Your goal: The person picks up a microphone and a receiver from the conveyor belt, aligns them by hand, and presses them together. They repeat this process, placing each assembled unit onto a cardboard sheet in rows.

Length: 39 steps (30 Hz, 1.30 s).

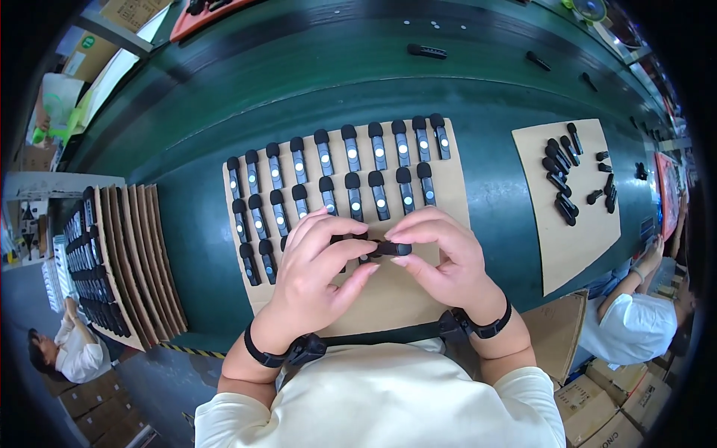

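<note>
Over a cardboard sheet [357, 308], both my hands meet at a small black clip-on style microphone [394, 249] held sideways. My right hand [450, 260] pinches its body between thumb and fingers. The fingers of my left hand [310, 269] close around its left end and partly hide it. On the sheet lie rows of similar microphones [349, 149] with dark foam tips and pale round spots. The lowest row [250, 263] runs in behind my left hand, which covers part of it.
To the right, another cardboard sheet [556, 254] carries loose black microphones [554, 158]. Stacked cardboard sheets [142, 261] stand on the left, microphones on the outermost. Several black pieces [427, 51] lie on the far green table [299, 97]. People sit at both sides; cartons [609, 418] stand lower right.
</note>
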Motion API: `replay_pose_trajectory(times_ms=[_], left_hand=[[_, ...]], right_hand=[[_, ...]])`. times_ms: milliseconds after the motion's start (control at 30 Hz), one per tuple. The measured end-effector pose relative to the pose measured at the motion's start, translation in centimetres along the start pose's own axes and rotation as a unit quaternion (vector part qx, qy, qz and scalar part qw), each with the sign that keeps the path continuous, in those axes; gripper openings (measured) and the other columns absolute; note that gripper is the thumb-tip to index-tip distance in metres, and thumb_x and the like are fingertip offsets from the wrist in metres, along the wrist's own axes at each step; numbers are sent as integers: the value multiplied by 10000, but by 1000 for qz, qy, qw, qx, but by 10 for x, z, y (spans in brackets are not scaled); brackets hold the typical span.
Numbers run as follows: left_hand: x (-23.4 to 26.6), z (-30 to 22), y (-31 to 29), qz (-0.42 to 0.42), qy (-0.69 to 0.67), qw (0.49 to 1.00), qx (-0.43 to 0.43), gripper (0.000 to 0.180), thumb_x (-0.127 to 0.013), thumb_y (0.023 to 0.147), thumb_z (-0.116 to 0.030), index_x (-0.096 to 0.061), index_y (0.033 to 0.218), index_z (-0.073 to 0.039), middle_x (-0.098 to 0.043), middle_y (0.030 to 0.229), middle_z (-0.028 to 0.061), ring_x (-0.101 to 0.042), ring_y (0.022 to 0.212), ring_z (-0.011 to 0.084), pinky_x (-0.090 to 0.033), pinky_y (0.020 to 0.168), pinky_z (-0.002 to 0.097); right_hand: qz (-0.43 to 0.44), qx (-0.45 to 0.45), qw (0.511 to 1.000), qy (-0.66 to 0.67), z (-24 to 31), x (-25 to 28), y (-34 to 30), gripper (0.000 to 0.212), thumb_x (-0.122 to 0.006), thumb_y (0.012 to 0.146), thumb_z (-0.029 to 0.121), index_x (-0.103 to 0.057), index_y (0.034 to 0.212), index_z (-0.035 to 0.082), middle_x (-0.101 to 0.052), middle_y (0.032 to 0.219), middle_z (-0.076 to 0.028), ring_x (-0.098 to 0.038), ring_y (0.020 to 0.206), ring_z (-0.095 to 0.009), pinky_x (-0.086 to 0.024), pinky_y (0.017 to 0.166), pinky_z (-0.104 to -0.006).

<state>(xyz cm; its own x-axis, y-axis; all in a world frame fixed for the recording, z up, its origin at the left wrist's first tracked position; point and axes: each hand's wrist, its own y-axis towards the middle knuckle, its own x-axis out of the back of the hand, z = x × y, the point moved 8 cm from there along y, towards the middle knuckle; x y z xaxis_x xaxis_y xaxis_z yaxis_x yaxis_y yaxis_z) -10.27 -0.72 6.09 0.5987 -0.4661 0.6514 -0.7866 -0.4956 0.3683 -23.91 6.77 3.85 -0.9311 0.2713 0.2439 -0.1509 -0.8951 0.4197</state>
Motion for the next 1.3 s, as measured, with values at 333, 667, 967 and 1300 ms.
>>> replay_pose_trajectory(times_ms=[333,667,967,1300], left_hand=[[32,18,-23,-80,-42,996,23,196,-742,715,27,-673,894,-18,-661,968,122,-632,868,296,-511,801,391],[36,29,-34,-112,-72,991,5,169,-715,733,52,-662,880,-11,-665,960,131,-638,846,288,-509,752,363],[32,26,-35,-89,-68,994,-2,168,-715,736,49,-663,881,-18,-666,957,131,-637,842,298,-509,763,373],[38,23,-31,-83,-115,988,55,114,-689,761,52,-650,856,4,-655,965,147,-625,894,279,-501,794,358]], right_hand=[[-10,-30,987,-161,14,3,-8,322,-735,752,-39,-633,1049,34,-675,1021,-122,-655,872,-265,-534,765,-326],[121,18,922,-367,7,-36,-49,278,-752,715,44,-629,963,62,-593,1045,-95,-606,923,-282,-499,796,-378],[97,-1,909,-406,-2,-37,-42,273,-745,741,92,-641,993,81,-600,1086,-95,-608,952,-271,-501,811,-377],[-6,-36,929,-369,17,52,-17,289,-740,765,80,-631,1033,81,-599,1144,-116,-609,1008,-299,-507,859,-365]])
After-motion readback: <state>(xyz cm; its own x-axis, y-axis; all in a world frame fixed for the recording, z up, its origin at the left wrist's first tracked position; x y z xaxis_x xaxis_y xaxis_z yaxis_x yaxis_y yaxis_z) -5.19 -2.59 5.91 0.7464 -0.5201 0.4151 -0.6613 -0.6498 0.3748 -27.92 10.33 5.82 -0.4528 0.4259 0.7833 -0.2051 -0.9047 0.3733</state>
